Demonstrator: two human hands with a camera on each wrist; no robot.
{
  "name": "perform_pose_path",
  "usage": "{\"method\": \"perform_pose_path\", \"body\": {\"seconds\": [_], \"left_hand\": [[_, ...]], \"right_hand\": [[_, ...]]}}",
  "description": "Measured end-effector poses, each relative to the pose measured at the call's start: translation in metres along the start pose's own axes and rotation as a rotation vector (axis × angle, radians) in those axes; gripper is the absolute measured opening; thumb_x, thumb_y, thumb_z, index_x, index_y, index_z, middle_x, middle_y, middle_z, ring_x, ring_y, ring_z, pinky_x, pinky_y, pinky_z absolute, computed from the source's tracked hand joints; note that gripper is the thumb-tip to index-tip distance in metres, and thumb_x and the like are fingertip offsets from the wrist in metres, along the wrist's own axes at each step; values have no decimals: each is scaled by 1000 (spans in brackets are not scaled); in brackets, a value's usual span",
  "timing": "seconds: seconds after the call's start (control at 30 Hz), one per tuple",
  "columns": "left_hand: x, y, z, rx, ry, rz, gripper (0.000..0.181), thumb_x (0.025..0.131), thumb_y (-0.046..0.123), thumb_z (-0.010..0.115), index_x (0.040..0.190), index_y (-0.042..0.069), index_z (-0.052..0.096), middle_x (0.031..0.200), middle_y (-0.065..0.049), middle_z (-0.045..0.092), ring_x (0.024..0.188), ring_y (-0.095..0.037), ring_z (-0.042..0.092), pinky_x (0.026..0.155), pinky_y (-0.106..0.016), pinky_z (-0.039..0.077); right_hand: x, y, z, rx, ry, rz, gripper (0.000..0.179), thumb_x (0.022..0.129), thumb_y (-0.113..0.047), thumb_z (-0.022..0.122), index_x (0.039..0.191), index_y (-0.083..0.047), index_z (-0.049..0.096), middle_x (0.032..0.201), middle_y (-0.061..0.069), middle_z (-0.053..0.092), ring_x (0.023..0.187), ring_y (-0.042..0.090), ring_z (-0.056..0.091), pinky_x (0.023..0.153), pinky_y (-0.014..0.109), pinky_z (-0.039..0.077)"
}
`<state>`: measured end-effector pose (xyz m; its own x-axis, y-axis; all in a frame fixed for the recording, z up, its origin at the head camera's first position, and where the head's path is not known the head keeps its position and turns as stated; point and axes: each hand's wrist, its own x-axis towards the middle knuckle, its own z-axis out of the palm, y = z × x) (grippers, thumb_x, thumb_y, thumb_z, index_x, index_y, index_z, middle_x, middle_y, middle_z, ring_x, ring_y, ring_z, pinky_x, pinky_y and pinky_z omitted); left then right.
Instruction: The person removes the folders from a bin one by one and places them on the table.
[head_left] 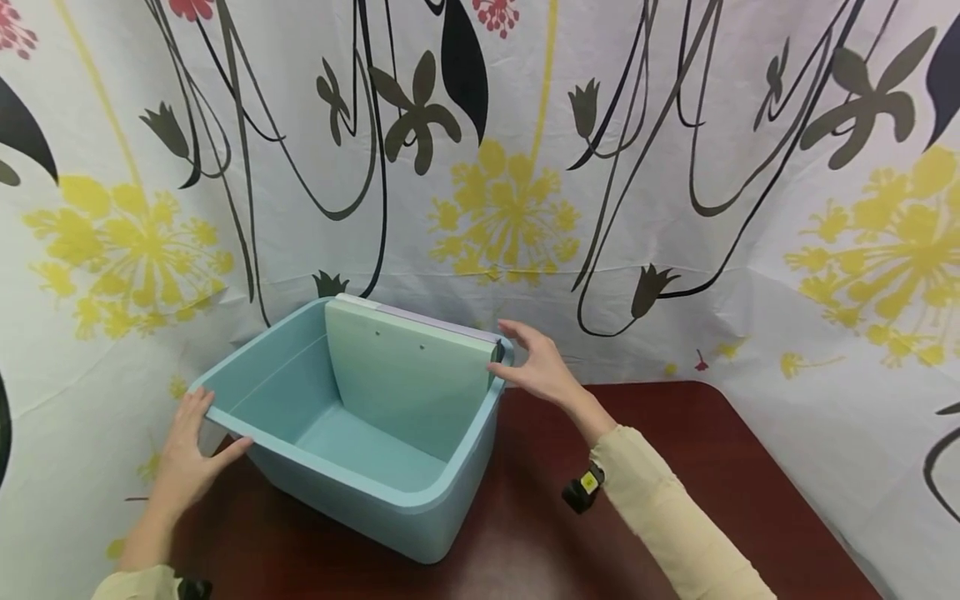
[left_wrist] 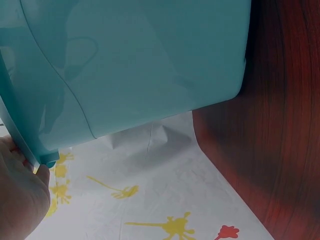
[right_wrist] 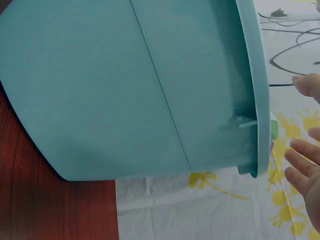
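A light blue plastic bin [head_left: 315, 454] stands on the table, turned at an angle. Upright against its far wall leans a pale green binder-like folder [head_left: 408, 354] with two small rivets, and behind it shows the purplish-white edge of another flat item [head_left: 420, 315]. My left hand [head_left: 183, 454] grips the bin's left corner, fingers over the rim and thumb on the near side; the left wrist view shows the thumb under the rim's corner. Beside the folder's right end is my right hand [head_left: 536, 362], its fingers spread and thumb apart, holding nothing.
The dark red wooden table [head_left: 645, 483] extends to the right of the bin. A white cloth [head_left: 675, 208] with flower prints hangs behind and at both sides. Each sleeved forearm wears a black strap, the right one with a yellow-marked device [head_left: 583, 487].
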<state>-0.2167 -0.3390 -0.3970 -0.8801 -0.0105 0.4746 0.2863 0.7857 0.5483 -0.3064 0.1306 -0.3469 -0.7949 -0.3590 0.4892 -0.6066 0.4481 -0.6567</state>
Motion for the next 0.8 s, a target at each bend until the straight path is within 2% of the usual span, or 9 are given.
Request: {"method": "perform_pose_path", "body": {"seconds": [0.2,0.43,0.63,0.8], "left_hand": [[0,-1,0,14,4,-1,86,80,31,64,142,-5,18,149,-24,8,137,-34,-4,99,-66,3],[1,-2,0,5,9,4,86,79,30,65,142,-4,18,149,-23,8,137,-34,-4,99,-66,2],[1,-2,0,-4,16,21,86,79,30,65,143,-2,17,149,-22,7,137,-35,-4,99,-66,2],[-1,-4,1,-34,24,47,85,79,28,65,143,-3,17,149,-22,7,137,-35,-4,100,-65,0]], "right_hand": [[15,-2,12,-64,15,-62,66,76,-21,72,132,-1,43,125,15,51,115,28,48,93,42,40],[28,-7,22,-91,82,-123,58,74,-20,74,124,-1,52,113,13,57,102,27,54,83,37,47],[35,-10,28,-120,57,-75,54,76,-22,73,122,-2,54,110,13,59,98,24,57,82,36,47],[36,-10,34,-140,40,-56,47,78,-17,70,119,0,55,108,17,60,96,24,58,82,37,47]]}}
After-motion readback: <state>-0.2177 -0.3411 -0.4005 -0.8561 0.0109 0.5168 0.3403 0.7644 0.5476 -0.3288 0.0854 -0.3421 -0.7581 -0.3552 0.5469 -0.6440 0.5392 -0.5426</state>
